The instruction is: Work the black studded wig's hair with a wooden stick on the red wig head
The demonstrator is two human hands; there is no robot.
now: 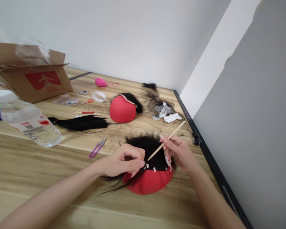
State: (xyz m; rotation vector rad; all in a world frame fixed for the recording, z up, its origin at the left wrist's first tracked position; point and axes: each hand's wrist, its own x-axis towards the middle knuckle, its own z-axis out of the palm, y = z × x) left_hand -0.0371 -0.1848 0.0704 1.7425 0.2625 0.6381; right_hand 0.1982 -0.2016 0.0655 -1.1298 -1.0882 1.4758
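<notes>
A red dome-shaped form (150, 183) lies on the table nearest me, with black hair (143, 143) over its far part and a row of silver pins (154, 169) along the hair's edge. My right hand (178, 152) holds a thin wooden stick (166, 140) between thumb and fingers, its pointed end down near the pins. At the left end of the row, my left hand (127, 160) is closed in a pinch by the pins; long black strands hang beneath it, and what its fingertips grip is too small to make out.
A water bottle (35, 124) and cardboard box (43, 79) stand left. Purple snips (97, 148), a black hair bundle (83, 122) and a red-handled tool (88, 112) lie nearer. Behind sit a second red form (122, 109), crumpled tissue (164, 109) and pink bundle (100, 82). A wall borders the right.
</notes>
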